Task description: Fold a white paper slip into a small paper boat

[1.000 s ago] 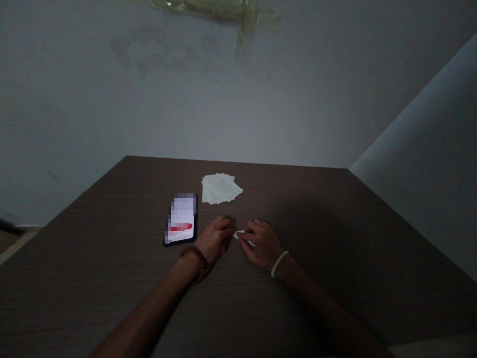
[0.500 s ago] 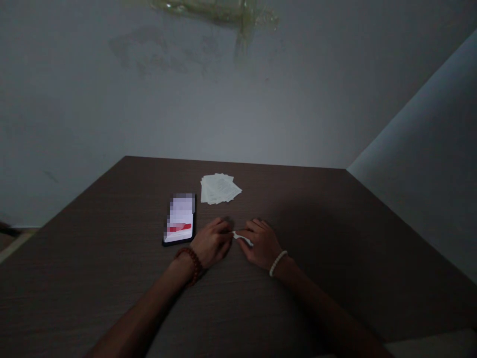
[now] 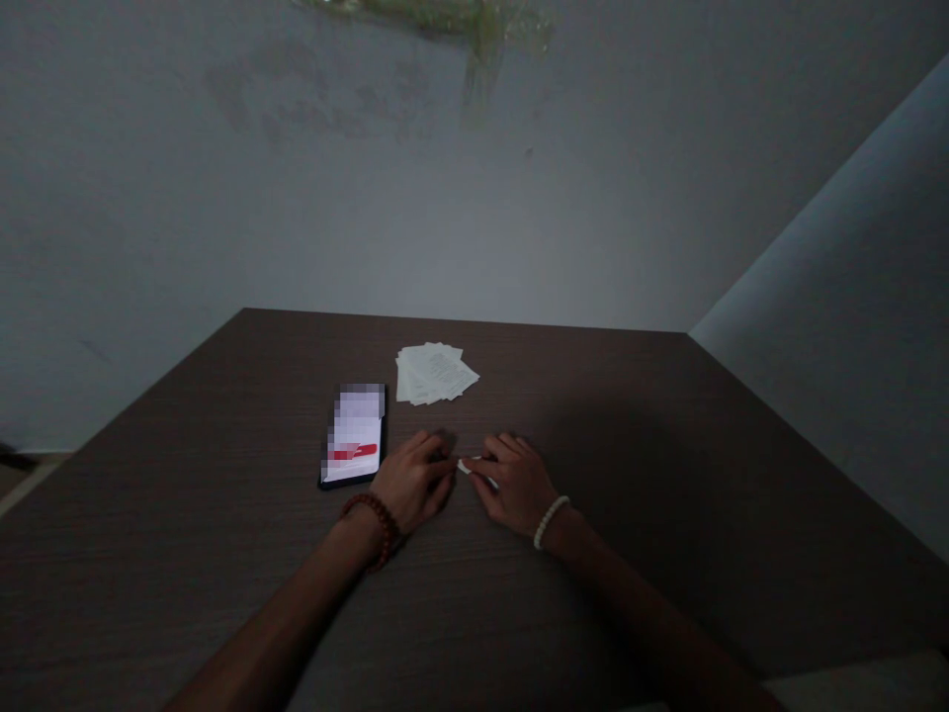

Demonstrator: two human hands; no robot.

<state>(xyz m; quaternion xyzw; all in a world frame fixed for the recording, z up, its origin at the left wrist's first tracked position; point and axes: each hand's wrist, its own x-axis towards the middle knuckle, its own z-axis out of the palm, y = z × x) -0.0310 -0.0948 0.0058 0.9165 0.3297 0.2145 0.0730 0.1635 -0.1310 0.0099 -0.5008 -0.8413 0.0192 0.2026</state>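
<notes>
A small white strip of folded paper (image 3: 466,465) lies between my hands, low over the table. My right hand (image 3: 515,483) is closed on it, thumb and index finger pinching the strip along its length. My left hand (image 3: 415,480) has its fingers curled together, with the tips at the strip's left end. Much of the paper is covered by my right fingers. Beyond my hands sits a loose, fanned stack of printed white paper slips (image 3: 434,374). To the left of my left hand a phone (image 3: 354,430) lies face up with its screen lit.
Everything rests on a dark brown wooden table (image 3: 474,613). Its far edge meets a grey wall (image 3: 593,218) with yellowish tape (image 3: 481,30) high up. Another wall slants along the right side.
The paper strip shows less between my fingers, and my hands have shifted slightly. The stack of slips and the phone have stayed in place; the view has moved a little.
</notes>
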